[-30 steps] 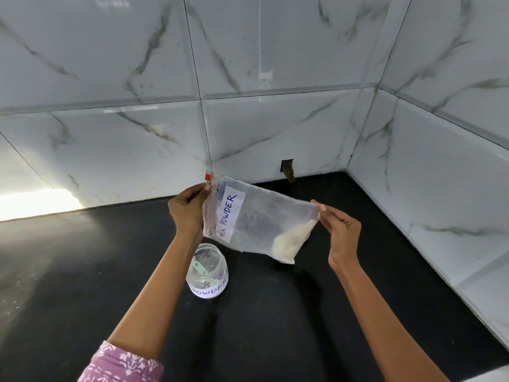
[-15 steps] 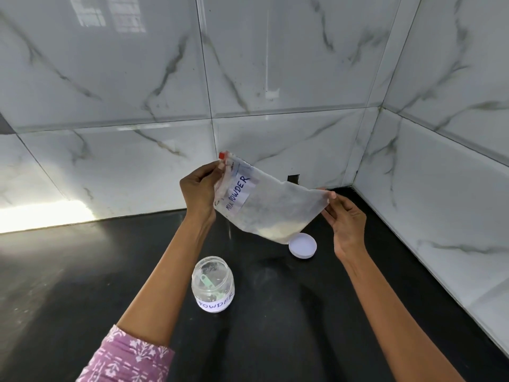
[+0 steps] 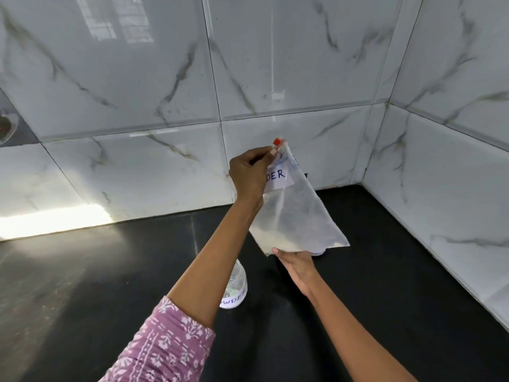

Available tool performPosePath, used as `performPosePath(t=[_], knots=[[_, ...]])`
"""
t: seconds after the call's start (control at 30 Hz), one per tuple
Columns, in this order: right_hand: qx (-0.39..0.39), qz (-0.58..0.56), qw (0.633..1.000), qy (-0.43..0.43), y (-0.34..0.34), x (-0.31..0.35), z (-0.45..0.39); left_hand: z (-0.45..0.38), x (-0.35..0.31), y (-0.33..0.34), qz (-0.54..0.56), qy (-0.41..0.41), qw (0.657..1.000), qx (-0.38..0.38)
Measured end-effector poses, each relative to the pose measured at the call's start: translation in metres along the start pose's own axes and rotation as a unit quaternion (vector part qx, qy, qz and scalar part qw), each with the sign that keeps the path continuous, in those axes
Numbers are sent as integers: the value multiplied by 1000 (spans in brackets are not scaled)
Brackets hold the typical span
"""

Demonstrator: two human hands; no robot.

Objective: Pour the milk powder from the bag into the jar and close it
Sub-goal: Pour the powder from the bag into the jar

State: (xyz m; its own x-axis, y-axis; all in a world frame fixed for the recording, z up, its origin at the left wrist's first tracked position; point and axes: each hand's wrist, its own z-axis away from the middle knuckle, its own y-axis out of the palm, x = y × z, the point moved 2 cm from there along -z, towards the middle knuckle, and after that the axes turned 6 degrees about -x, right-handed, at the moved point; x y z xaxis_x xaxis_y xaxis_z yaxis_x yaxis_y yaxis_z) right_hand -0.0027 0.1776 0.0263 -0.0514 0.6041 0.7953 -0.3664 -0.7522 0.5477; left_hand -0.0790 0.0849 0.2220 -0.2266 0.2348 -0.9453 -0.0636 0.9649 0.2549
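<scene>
Marble-tiled corner walls (image 3: 303, 64) bounding black desk (image 3: 96, 285), open room left | bag (image 3: 297, 216) upright above desk | left hand (image 3: 252, 175) raised, pinching top | right hand (image 3: 296, 264) gripping bottom corner | jar (image 3: 234, 293) below left forearm

Walls: glossy white marble-look tiles (image 3: 154, 78) meeting in the corner ahead of me
Counter: black worktop (image 3: 82, 271)
Light: bright patch (image 3: 55, 219) low on my left

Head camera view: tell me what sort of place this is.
Probably a home kitchen corner: a black stone counter meets marble-look wall tiles, and the hands hold a bag of powder above a labelled jar.
</scene>
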Motion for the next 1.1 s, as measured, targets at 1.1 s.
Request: performPosePath(t=[1.1], knots=[[95,292,946,-107,-4,96,50,67,48,-191,-211,-108,971,-21]])
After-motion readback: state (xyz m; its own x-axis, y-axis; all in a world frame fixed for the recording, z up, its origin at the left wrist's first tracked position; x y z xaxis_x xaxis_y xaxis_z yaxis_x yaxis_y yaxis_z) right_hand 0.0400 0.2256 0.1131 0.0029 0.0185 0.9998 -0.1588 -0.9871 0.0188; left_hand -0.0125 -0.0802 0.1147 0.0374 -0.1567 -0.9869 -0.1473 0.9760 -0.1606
